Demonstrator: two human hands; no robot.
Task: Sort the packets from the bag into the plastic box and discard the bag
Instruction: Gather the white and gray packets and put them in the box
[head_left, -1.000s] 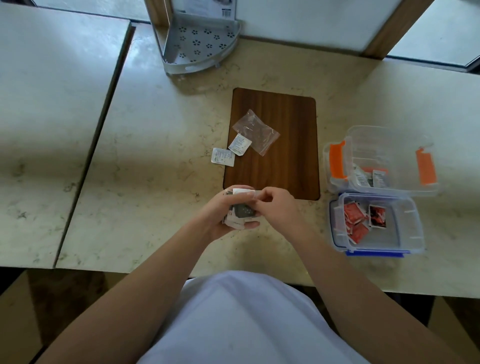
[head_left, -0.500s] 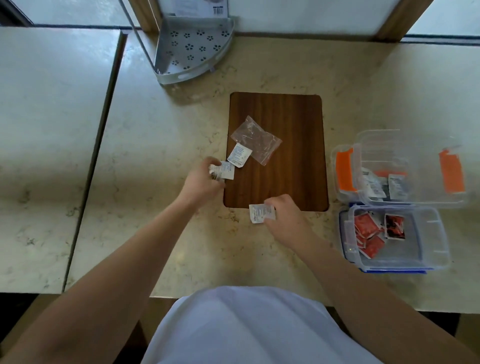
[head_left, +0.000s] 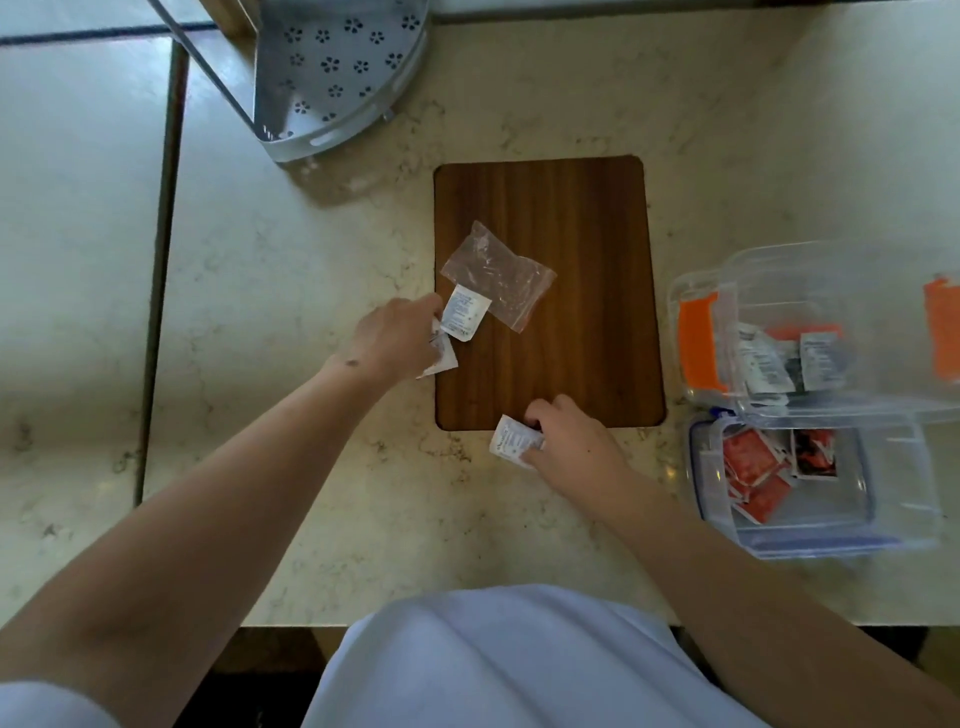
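Note:
An empty clear plastic bag (head_left: 500, 273) lies on the dark wooden board (head_left: 566, 218). A white packet (head_left: 463, 313) rests at the bag's near-left corner. My left hand (head_left: 397, 338) is at the board's left edge, fingers touching that packet while it holds several white packets (head_left: 442, 356) underneath. My right hand (head_left: 574, 441) sits just below the board's front edge and pinches one white packet (head_left: 511, 441). To the right stand two clear plastic boxes: the far box (head_left: 810, 265) with orange clips holds white packets, the near box (head_left: 852, 535) with blue trim holds red packets.
A grey perforated corner shelf (head_left: 332, 78) stands at the back left of the marble counter (head_left: 291, 249). A dark seam (head_left: 158, 260) splits the counter from the slab on the left. The counter's front edge runs just above my white shirt.
My hands came apart from the stack near my body. The left hand carried packets up to the board's left edge; the right hand drew one white packet away toward the right.

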